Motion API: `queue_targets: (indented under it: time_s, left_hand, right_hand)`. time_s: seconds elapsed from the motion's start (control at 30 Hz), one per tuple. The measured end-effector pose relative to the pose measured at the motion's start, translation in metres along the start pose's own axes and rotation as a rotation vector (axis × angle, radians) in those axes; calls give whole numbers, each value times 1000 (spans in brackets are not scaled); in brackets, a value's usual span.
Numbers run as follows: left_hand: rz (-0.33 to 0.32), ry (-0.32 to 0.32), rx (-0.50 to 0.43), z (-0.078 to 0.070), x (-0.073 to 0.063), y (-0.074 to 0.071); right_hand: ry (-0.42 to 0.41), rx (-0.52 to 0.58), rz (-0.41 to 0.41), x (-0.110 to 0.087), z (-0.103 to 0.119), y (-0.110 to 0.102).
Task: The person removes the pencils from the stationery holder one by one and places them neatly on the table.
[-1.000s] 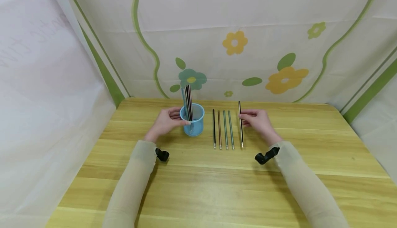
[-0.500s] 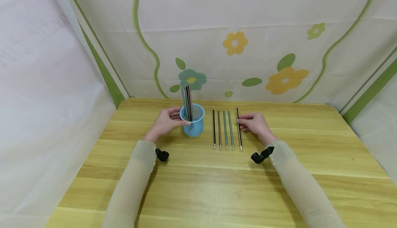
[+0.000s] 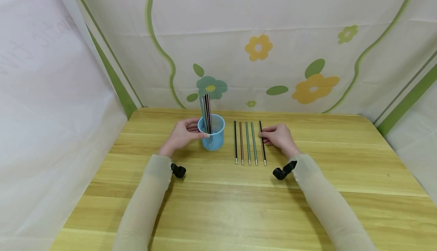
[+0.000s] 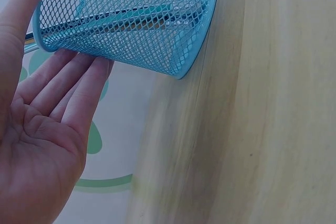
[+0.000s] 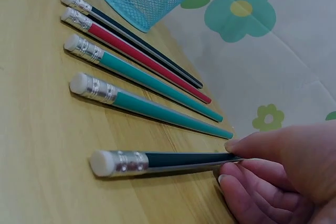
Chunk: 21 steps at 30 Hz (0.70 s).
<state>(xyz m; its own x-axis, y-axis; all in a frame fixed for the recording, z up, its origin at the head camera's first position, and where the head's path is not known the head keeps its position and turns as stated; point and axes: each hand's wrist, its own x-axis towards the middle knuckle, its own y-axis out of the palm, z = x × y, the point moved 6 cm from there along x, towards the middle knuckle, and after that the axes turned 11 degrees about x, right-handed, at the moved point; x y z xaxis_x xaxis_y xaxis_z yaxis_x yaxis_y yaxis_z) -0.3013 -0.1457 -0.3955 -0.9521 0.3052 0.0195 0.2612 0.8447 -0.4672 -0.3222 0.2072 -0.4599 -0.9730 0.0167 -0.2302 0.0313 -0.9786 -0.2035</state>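
So the black pencil is off to the right of the blue mesh cup, pinched by the right hand. Four more pencils lie between it and the cup, which has a pencil bunch leaning inside; left hand grips its left side.

Dark pencil pinched in right hand, eraser nearest the person, four pencils lined up left of that grip, blue mesh cup upright in left hand, clustered pencils leaning inside
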Motion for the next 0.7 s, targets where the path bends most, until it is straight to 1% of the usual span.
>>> queue_targets:
  time_s: [0.13,0.17,0.37,0.47,0.6,0.7]
  left_hand:
    - [1,8,-2,-2,0,0]
    - [6,3,-5,-6,-3,0]
    - [6,2,3,-5,-3,0]
    - [4,-8,7,5,3,1]
    - [-3,-4,-3,23,12,2]
    - [-9,10,-9,27,14,3]
  right_hand:
    - [-5,-16,-10,-2,3,1]
    - [-6,-18,-13,-2,4,2]
    - [-16,-29,-33,-2,4,2]
    - [-17,-35,-35,-2,3,2]
    - [-11,-32,-40,-2,3,2]
    - [-12,-24,-41,-1,3,2]
